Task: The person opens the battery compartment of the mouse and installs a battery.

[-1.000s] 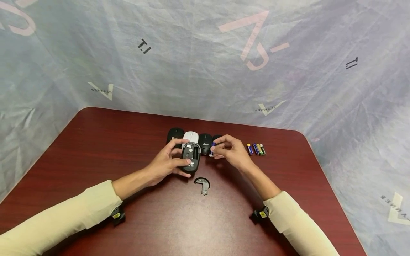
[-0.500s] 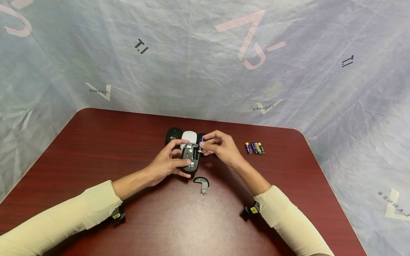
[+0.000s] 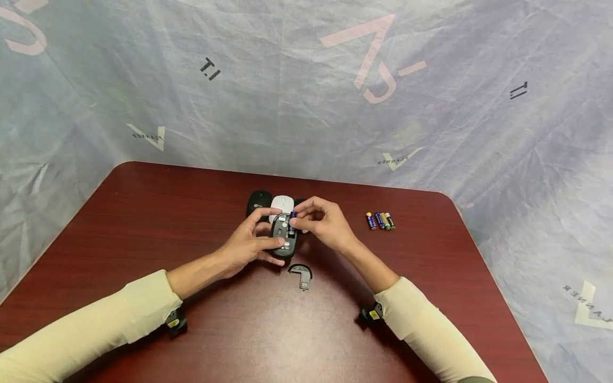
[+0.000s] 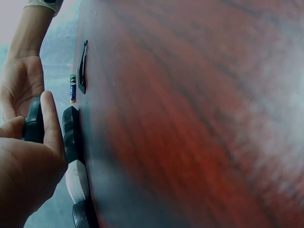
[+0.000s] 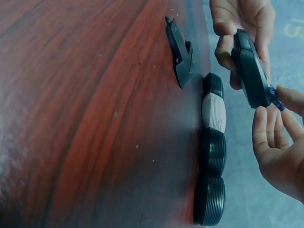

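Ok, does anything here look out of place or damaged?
No damage or spill stands out. The detached cover lies on the table, so the held mouse is open, though that seems deliberate. Also, the leftmost battery of the row lies slightly apart from its neighbours.

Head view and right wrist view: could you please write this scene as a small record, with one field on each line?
Left hand's grip: holds a black computer mouse, underside showing
Right hand's grip: pinches a blue cylindrical battery at the battery compartment; full seating unclear
Loose part: black battery cover, on the wood-grain table
Mouse row: three black mice and one white mouse, beyond the held mouse
Spare batteries: four, right of the right hand
Backdrop: grey printed fabric
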### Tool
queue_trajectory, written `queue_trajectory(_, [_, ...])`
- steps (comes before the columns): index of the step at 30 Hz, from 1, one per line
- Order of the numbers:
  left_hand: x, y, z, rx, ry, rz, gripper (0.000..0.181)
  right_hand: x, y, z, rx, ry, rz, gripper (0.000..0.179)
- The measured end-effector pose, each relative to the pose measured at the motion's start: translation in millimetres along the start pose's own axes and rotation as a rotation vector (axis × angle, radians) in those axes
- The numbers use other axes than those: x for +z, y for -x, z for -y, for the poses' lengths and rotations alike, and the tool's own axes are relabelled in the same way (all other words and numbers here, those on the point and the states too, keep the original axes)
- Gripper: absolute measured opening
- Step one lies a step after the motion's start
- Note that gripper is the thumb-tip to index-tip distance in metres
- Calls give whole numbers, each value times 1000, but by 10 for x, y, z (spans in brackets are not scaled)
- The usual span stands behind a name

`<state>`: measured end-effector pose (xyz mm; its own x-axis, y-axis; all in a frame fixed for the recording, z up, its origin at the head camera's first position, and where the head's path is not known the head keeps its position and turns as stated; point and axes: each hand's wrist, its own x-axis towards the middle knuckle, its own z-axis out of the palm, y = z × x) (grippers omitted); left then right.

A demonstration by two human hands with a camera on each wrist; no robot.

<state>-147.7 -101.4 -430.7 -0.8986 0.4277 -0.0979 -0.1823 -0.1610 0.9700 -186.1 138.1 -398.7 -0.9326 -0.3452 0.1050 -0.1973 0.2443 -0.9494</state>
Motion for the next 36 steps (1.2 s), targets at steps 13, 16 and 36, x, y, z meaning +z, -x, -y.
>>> queue_trajectory(13, [4, 17, -31, -3, -13, -16, 80, 27, 73, 15, 88, -39, 62, 28])
queue_trajectory(16, [2, 18, -56, -9, -22, -16, 82, 37, 86, 57, 146, -89, 88, 34])
queue_trajectory(36, [60, -27, -81, -40, -35, -92, 40, 104, 101, 64, 220, -188, 153, 36])
